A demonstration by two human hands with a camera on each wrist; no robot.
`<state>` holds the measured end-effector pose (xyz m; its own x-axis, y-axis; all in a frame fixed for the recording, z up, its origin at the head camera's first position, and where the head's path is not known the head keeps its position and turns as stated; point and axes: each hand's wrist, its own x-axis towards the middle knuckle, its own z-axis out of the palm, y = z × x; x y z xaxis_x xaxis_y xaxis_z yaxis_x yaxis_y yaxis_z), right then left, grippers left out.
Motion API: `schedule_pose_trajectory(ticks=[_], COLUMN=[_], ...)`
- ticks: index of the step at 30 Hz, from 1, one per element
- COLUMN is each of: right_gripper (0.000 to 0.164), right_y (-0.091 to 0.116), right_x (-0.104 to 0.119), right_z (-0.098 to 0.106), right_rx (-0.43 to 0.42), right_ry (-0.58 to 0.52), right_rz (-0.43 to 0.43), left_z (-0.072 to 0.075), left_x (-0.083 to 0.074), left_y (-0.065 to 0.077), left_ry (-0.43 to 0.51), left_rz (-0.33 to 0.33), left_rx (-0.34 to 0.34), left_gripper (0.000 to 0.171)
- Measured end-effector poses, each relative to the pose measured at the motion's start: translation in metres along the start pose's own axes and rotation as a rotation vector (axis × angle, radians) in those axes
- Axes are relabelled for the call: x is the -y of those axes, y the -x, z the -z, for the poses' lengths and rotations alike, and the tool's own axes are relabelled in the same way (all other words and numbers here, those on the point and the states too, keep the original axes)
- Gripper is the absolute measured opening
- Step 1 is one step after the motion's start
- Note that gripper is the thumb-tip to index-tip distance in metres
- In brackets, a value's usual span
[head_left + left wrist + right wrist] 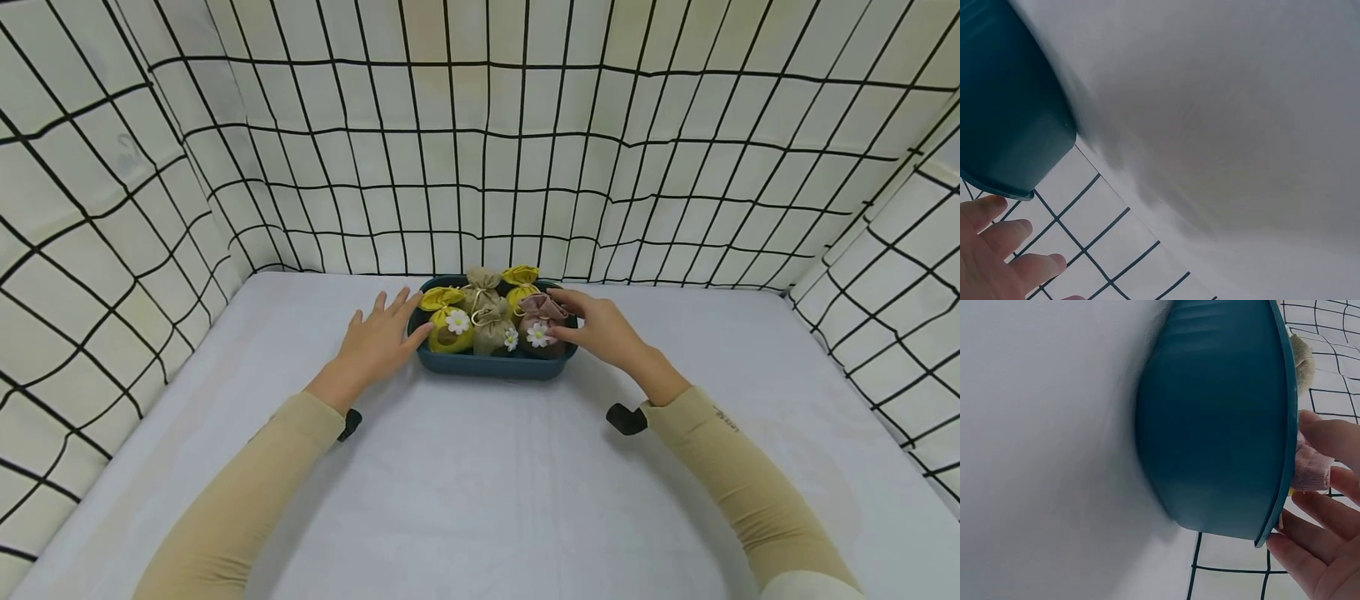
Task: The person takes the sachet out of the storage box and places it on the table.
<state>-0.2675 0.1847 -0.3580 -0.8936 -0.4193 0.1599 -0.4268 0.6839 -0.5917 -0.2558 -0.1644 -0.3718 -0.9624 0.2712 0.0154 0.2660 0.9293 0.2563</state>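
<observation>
A dark teal oblong basin [491, 365] stands at the far side of the table, holding several small drawstring pouches. A mauve pouch [543, 310] with a white daisy sits at its right end. My right hand [609, 333] grips this pouch, thumb in front by the daisy and fingers behind; the right wrist view shows the pouch's gathered top [1314, 465] between thumb and fingers. At the left end, my left hand [378, 343] has its fingers spread, the thumb reaching over the rim beside a yellow pouch [448, 337]. In the left wrist view, fingertips [1054, 265] lie just past the basin's rim.
Two beige-grey pouches [491, 327] fill the basin's middle, with another yellow pouch [521, 283] behind. A white cloth covers the table [480, 483]. Black wire grid [487, 133] over white sheeting rises at the back and both sides.
</observation>
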Motion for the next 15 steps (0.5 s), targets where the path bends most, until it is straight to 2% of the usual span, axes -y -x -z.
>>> schedule_pose_trajectory(ticks=[4, 9, 15], right_gripper=[0.067, 0.072, 0.075], right_y=[-0.003, -0.007, -0.012], right_x=[0.004, 0.009, 0.012], right_z=[0.001, 0.001, 0.003], right_rx=[0.021, 0.06, 0.092], right_ry=[0.024, 0.033, 0.103], right_rz=[-0.019, -0.027, -0.01], left_z=[0.001, 0.001, 0.0], left_x=[-0.001, -0.001, 0.0], left_y=[0.002, 0.002, 0.003], left_ry=[0.0, -0.016, -0.017], left_rz=[0.003, 0.002, 0.007], left_rx=[0.008, 0.023, 0.034], left_gripper=[0.071, 0.072, 0.074])
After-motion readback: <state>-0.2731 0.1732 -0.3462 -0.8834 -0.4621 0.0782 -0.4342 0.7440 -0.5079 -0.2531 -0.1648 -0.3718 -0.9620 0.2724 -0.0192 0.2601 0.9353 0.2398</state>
